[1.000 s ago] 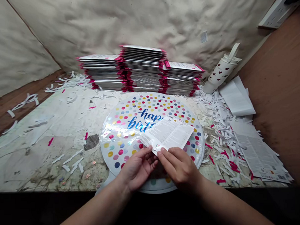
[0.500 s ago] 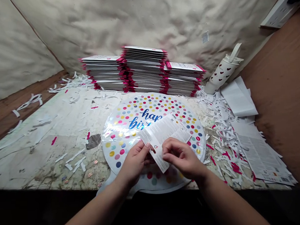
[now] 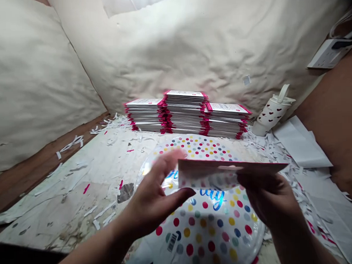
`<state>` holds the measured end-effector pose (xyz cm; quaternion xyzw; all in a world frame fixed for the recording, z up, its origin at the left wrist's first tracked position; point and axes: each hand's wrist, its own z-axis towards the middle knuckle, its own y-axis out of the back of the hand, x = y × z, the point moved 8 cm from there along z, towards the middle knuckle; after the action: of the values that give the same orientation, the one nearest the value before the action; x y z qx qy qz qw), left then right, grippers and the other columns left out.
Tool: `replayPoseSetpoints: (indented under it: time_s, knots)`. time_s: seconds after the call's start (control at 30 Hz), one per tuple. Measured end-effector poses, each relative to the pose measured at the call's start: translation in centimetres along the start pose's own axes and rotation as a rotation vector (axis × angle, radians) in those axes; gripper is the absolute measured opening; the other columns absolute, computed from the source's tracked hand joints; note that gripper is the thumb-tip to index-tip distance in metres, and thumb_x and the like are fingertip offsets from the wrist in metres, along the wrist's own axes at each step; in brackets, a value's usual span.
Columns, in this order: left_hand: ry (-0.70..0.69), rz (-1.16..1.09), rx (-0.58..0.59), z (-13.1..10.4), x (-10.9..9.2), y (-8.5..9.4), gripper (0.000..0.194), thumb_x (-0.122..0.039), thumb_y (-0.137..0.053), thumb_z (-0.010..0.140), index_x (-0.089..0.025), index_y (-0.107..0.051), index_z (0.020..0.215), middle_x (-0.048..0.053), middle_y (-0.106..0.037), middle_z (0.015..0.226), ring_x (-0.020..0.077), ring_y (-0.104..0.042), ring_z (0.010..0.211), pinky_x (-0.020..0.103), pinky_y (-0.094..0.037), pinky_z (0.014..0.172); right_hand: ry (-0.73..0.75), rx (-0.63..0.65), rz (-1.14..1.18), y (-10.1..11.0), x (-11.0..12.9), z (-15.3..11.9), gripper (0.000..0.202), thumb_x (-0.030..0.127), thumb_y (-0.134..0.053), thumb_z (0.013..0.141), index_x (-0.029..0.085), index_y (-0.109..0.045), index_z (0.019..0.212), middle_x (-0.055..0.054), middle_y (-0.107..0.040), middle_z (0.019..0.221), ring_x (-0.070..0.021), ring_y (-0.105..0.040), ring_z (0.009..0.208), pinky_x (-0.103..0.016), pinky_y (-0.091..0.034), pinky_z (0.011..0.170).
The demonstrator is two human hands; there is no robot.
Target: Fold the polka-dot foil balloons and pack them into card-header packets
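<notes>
My right hand (image 3: 266,196) grips the right end of a thin packaging card (image 3: 208,172), which has a hang slot and a pinkish edge. The card is held up almost edge-on, so its printed faces hardly show. At its left end my left hand (image 3: 159,192) has thumb and fingers spread apart, slightly blurred, and does not appear to grip it. Beneath both hands lies a flat, round birthday balloon (image 3: 202,237) in shiny clear film, white with coloured dots and blue lettering. A barcode label (image 3: 172,242) shows near its lower left.
Three stacks of pink-edged packs (image 3: 185,112) stand against the covered back wall. To their right are a white tumbler with hearts (image 3: 270,115), white paper sheets (image 3: 302,143) and shredded paper strips (image 3: 259,146). More paper scraps (image 3: 74,145) lie at left. A socket panel (image 3: 325,55) is on the right wall.
The card has been raised and tipped from flat to nearly edge-on, with my right hand now on its right end. My left hand has let go and spread. The camera view has tilted up.
</notes>
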<state>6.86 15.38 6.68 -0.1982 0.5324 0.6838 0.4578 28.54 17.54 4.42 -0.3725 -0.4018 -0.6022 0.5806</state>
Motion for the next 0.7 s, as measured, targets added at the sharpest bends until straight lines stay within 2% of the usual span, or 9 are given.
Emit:
replayPoseSetpoints:
  time_s: [0.07, 0.1, 0.2, 0.27, 0.33, 0.4, 0.5, 0.6, 0.7]
  knots:
    - [-0.017, 0.059, 0.080, 0.0, 1.5, 0.8, 0.020, -0.029, -0.056, 0.081, -0.025, -0.065, 0.099, 0.003, -0.069, 0.094, 0.0217, -0.064, 0.085, 0.033, -0.051, 0.077, -0.030, 0.036, 0.076, -0.9, -1.0, 0.7, 0.032, 0.038, -0.065, 0.074, 0.024, -0.061, 0.103, -0.008, -0.068, 0.099, -0.0256, -0.064, 0.090, -0.041, -0.054, 0.077]
    - [-0.051, 0.150, 0.020, 0.2, 2.1, 2.4, 0.020, -0.028, -0.054, 0.082, -0.025, -0.066, 0.097, 0.002, -0.070, 0.095, 0.0212, -0.065, 0.084, 0.033, -0.051, 0.078, -0.036, 0.053, 0.086, -0.9, -1.4, 1.0, 0.041, 0.039, -0.066, 0.073, 0.024, -0.058, 0.110, -0.009, -0.065, 0.107, -0.0266, -0.062, 0.097, -0.042, -0.052, 0.082]
    - [-0.131, 0.568, -0.404, 2.3, 3.3, 10.5, 0.035, -0.021, -0.052, 0.082, -0.022, -0.057, 0.116, 0.001, -0.059, 0.121, 0.0236, -0.055, 0.109, 0.037, -0.040, 0.097, -0.103, 0.012, 0.018, 0.9, -3.4, 1.1, 0.050, 0.038, -0.064, 0.076, 0.025, -0.049, 0.122, -0.012, -0.062, 0.113, -0.0258, -0.058, 0.105, -0.041, -0.051, 0.086]
    - [-0.089, 0.792, -0.507, 5.5, 5.0, 14.8, 0.040, -0.017, -0.040, 0.087, -0.016, -0.048, 0.126, 0.001, -0.048, 0.133, 0.0244, -0.041, 0.123, 0.039, -0.031, 0.104, -0.205, -0.040, -0.070, 2.9, -5.6, 0.2, 0.045, 0.035, -0.061, 0.078, 0.024, -0.050, 0.120, -0.012, -0.065, 0.106, -0.0245, -0.061, 0.099, -0.037, -0.053, 0.081]
    - [-0.014, 0.857, -0.441, 10.1, 7.8, 17.2, 0.040, -0.015, -0.027, 0.090, -0.005, -0.045, 0.125, 0.004, -0.042, 0.137, 0.0244, -0.035, 0.126, 0.036, -0.026, 0.105, -0.290, -0.088, -0.149, 4.8, -7.6, -1.2, 0.043, 0.036, -0.061, 0.078, 0.023, -0.052, 0.118, -0.011, -0.067, 0.101, -0.0234, -0.063, 0.095, -0.033, -0.054, 0.079]
    - [0.077, 0.884, -0.272, 14.7, 11.3, 17.4, 0.043, -0.014, -0.019, 0.091, 0.001, -0.044, 0.122, 0.004, -0.043, 0.135, 0.0278, -0.029, 0.128, 0.040, -0.021, 0.106, -0.338, -0.098, -0.221, 6.2, -9.0, -2.7, 0.042, 0.036, -0.063, 0.076, 0.022, -0.055, 0.115, -0.010, -0.068, 0.098, -0.0228, -0.064, 0.093, -0.031, -0.054, 0.080]
    - [0.104, 0.864, -0.132, 20.2, 14.3, 15.5, 0.041, -0.013, -0.023, 0.089, 0.002, -0.048, 0.117, 0.007, -0.048, 0.131, 0.0289, -0.030, 0.127, 0.042, -0.021, 0.104, -0.363, -0.046, -0.341, 7.0, -9.6, -4.6, 0.038, 0.036, -0.061, 0.077, 0.023, -0.058, 0.111, -0.009, -0.069, 0.097, -0.0224, -0.066, 0.090, -0.028, -0.056, 0.075]
    - [0.119, 0.840, -0.096, 23.5, 14.2, 12.8, 0.042, -0.013, -0.023, 0.089, 0.007, -0.045, 0.119, 0.016, -0.040, 0.135, 0.0335, -0.022, 0.129, 0.051, -0.012, 0.103, -0.293, 0.099, -0.581, 6.3, -8.3, -6.0, 0.031, 0.035, -0.057, 0.080, 0.026, -0.061, 0.109, -0.008, -0.067, 0.105, -0.0235, -0.064, 0.094, -0.029, -0.057, 0.073]
    - [0.159, 0.700, -0.029, 23.6, 11.6, 8.8, 0.041, -0.019, -0.029, 0.090, 0.001, -0.041, 0.124, 0.019, -0.031, 0.141, 0.0364, -0.012, 0.132, 0.059, -0.005, 0.100, -0.068, 0.458, -0.826, 2.7, -6.7, -7.8, 0.041, 0.036, -0.062, 0.076, 0.032, -0.058, 0.117, -0.005, -0.057, 0.123, -0.0267, -0.054, 0.111, -0.037, -0.051, 0.088]
